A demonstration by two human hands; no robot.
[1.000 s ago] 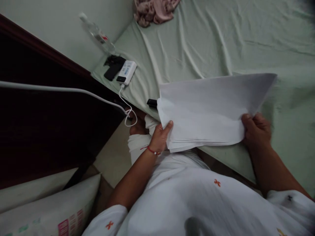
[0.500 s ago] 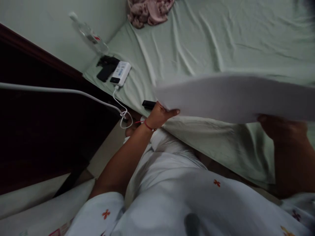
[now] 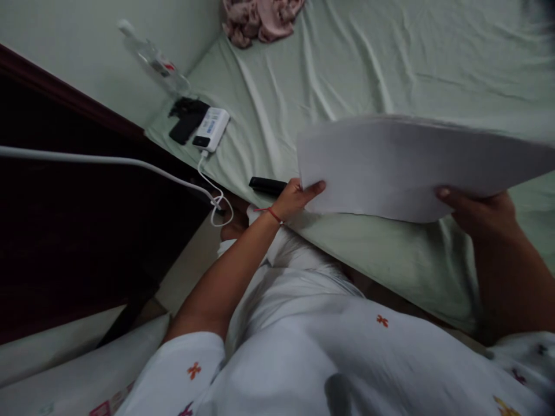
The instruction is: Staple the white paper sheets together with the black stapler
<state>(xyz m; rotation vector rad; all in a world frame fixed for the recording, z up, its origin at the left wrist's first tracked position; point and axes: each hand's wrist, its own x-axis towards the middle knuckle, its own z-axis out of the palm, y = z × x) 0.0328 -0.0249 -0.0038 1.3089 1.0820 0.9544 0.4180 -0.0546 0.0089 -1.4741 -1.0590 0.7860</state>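
A stack of white paper sheets (image 3: pixel 390 167) is held up over the bed in both hands, its top face plain. My left hand (image 3: pixel 299 196) grips the left edge, thumb on top and the other fingers hidden underneath. My right hand (image 3: pixel 485 214) is closed on the near edge toward the right, its thumb also lying on top. Just beyond my left hand, a black oblong object (image 3: pixel 266 185) lies on the bed's near edge, partly covered by that hand.
The bed has a wrinkled pale green sheet (image 3: pixel 347 75). At its left corner lie a white power bank (image 3: pixel 211 130) with a cable, a black item (image 3: pixel 187 120) and a clear plastic bottle (image 3: pixel 158 65). A pink cloth (image 3: pixel 262 20) is bunched at the back.
The paper stack has tilted so more of its top face shows, and its left edge has moved right. My right hand has shifted left and up; my left hand has moved slightly right.
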